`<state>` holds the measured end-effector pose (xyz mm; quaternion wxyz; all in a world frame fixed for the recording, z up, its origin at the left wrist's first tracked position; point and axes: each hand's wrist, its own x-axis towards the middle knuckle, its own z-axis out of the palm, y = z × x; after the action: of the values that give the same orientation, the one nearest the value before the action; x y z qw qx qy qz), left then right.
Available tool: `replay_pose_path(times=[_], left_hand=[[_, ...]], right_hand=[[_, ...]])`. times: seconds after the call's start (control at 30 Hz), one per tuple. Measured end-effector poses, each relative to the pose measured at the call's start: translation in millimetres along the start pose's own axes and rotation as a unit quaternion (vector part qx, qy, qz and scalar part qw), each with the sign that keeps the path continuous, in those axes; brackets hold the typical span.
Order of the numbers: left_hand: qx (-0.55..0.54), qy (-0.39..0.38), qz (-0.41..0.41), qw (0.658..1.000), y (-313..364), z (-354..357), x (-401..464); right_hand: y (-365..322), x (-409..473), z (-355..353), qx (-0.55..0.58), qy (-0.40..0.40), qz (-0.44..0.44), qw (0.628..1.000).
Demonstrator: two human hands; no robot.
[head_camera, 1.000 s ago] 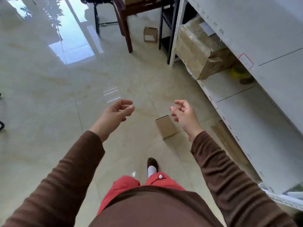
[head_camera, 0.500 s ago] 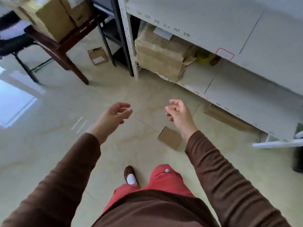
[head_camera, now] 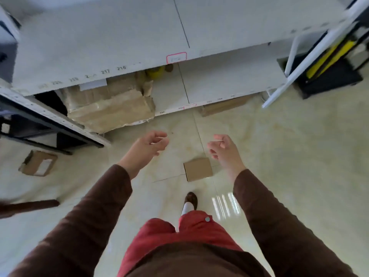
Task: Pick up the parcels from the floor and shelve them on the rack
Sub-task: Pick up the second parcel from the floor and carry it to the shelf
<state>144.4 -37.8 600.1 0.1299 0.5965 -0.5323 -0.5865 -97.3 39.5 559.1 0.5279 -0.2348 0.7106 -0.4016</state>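
Note:
A small brown cardboard parcel (head_camera: 198, 169) lies flat on the shiny tiled floor, just ahead of my foot. My left hand (head_camera: 148, 145) hovers above the floor to its left, fingers loosely curled and holding nothing. My right hand (head_camera: 223, 149) hangs just right of and above the parcel, also holding nothing, fingers apart. A second parcel (head_camera: 38, 162) with a white label lies on the floor at far left. The white rack (head_camera: 111, 47) fills the top of the view, its numbered shelf edge facing me.
A large crumpled cardboard box (head_camera: 111, 108) sits on the rack's low shelf with a yellow roll (head_camera: 154, 71) behind it. A flat carton (head_camera: 221, 106) lies under the shelf. A dark metal frame (head_camera: 46, 124) stands at left, a black-and-yellow object (head_camera: 329, 66) at right.
The view has swung round to face the rack head-on. The small parcel now lies between my hands rather than under the right one. Both hands stay unladen.

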Motion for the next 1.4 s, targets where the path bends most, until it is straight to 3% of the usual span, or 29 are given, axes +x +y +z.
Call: replay_pose_path(times=[0.27,0.6,0.87,1.4], left_hand=[[0.099,-0.154,0.019,0.983,13.5,4.3,74.5],[0.198,-0.362,0.043,0.91,20.9,25.3,159.7],[0.215,-0.361,0.026,0.907,-69.8,43.9,242.7],[0.326,-0.351,0.005,0.878,-344.9,171.6,427.3]], right_hand=[[22.4,-6.8,6.8,0.134,0.139,0.046,0.98],[76.1,-1.2,66.7,0.261,0.335,0.115,0.898],[170.3,43.9,128.8,0.336,0.393,0.175,0.838],[442.0,232.0,166.5,0.357,0.352,0.256,0.827]])
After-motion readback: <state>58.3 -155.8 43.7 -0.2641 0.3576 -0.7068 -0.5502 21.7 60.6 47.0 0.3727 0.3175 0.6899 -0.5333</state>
